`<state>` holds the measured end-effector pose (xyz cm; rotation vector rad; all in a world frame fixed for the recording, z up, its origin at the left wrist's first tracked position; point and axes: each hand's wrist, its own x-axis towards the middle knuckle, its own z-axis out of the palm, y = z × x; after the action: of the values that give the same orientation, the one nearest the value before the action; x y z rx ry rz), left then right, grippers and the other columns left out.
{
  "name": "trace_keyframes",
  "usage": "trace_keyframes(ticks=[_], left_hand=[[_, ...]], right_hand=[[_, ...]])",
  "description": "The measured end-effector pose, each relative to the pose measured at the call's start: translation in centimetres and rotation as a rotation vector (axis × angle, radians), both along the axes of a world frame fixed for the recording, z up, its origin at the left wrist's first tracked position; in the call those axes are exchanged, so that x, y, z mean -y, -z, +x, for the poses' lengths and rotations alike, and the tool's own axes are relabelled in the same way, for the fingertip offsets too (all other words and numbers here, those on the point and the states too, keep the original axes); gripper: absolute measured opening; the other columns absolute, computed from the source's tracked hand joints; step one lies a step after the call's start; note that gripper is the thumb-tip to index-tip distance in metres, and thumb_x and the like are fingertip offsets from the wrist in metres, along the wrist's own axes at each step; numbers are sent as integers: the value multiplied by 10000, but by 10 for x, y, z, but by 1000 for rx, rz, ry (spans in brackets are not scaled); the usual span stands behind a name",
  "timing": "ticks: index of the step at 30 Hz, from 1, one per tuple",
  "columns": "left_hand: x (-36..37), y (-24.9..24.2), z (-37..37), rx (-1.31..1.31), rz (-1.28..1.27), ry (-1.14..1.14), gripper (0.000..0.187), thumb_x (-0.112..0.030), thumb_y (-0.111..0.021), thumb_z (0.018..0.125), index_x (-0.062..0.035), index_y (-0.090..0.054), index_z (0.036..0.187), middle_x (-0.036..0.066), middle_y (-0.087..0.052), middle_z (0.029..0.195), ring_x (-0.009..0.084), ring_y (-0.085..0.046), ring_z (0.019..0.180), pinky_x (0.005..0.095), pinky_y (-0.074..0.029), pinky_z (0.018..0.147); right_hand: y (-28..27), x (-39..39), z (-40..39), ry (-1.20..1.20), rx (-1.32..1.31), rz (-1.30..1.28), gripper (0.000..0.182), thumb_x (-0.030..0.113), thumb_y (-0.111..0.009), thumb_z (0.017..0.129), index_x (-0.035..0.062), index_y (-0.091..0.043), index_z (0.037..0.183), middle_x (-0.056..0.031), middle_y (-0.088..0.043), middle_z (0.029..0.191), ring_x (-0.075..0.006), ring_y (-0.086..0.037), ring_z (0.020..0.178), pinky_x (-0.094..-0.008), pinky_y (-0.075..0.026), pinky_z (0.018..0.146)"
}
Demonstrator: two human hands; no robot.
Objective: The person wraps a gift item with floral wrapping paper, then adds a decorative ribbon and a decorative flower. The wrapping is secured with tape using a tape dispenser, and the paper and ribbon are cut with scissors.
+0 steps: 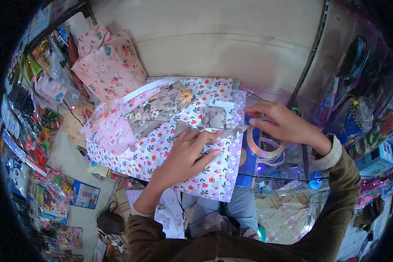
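Floral wrapping paper (205, 185), white with red and orange flowers, lies flat before me. On it sits a small piece wrapped in grey floral paper (213, 118). My left hand (183, 155) rests on the sheet at the lower edge of this piece, fingers spread. My right hand (277, 122) is just right of the piece, its thumb and fingers drawn together near the end of a grey strip; what they hold, if anything, is too small to make out. Below my right hand a roll of clear tape (265, 153) stands on the glass counter.
Another tape roll (101, 112) lies on pink paper at the left. A pink floral bag (111, 65) stands at the back left. Hanging packaged goods (56, 192) line the left side. A blue box (374, 158) and dark bags (353, 118) are at the right.
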<state>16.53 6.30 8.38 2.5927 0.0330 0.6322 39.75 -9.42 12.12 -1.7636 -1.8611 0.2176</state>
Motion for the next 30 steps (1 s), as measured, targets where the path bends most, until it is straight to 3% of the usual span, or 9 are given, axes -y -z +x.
trace_keyframes(ticks=[2,5,11,14,30], left_hand=[[-1,3,1,54,-22,31,278,-209,-659,840,-73,-545,1053,89,-633,1039,280,-546,940,393,-366,875],[-2,3,-1,-27,-19,-7,284,-216,-665,838,-74,-540,1051,92,-622,1068,280,-547,951,392,-363,884],[-5,1,0,-14,-131,16,280,-212,-658,848,-69,-517,1042,86,-614,1101,265,-537,1006,389,-347,920],[-5,4,0,18,-38,-5,296,-241,-649,853,-41,-500,1011,94,-616,1048,314,-558,964,406,-387,864],[-4,5,0,2,-174,-12,317,-270,-617,878,-16,-464,990,143,-571,989,313,-536,930,394,-400,816]], right_hand=[[5,-7,-5,67,-162,-33,247,63,-598,861,-33,-608,1088,-145,-645,963,-209,-638,895,-319,-511,795],[13,-13,-11,93,-205,24,180,146,-638,825,-21,-664,885,-140,-663,826,-217,-650,800,-331,-512,752],[35,-12,-4,82,-422,89,147,113,-637,839,-32,-639,861,-96,-661,819,-148,-635,801,-290,-510,748],[30,-6,-11,70,-487,112,154,122,-632,863,-30,-617,874,-85,-648,839,-136,-624,818,-284,-503,764],[34,2,-7,22,-495,91,165,139,-575,906,-21,-555,938,-77,-598,891,-136,-576,892,-299,-457,838]])
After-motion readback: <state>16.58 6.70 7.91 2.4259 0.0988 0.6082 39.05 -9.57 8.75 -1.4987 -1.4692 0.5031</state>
